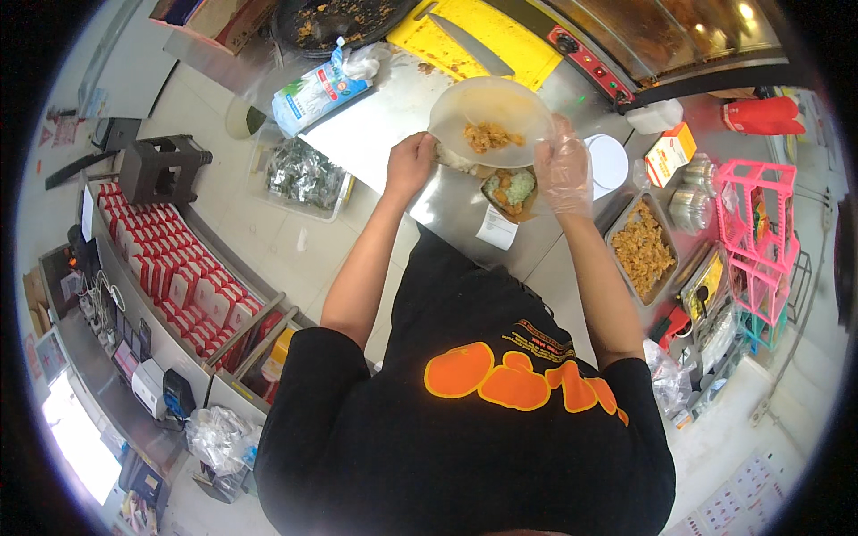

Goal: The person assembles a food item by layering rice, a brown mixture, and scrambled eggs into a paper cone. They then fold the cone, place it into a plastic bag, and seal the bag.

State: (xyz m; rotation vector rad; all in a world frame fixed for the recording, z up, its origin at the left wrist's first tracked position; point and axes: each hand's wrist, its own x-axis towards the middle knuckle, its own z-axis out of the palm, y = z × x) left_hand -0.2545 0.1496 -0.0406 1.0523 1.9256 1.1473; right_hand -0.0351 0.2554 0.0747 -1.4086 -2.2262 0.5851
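Observation:
A pale translucent bowl (447,112) is tilted in front of me, with a clump of brown, crumbly fried food (492,136) inside it. My left hand (410,166), bare, is closed at the bowl's left rim. On the other side, my right hand (565,170) wears a clear plastic glove and grips the right rim. Just below the bowl, partly covered by it, is a small takeaway box (511,191) with pale green and brown food. A white paper slip (498,229) hangs beside that box at the steel counter's near edge.
Further back lie a yellow cutting board (536,54) with a knife (474,45), a blue-and-white pouch (317,94) and a dark pan (331,22). To the right are a white round tub (608,165), a metal tray of fried pieces (642,255) and a pink basket (758,214).

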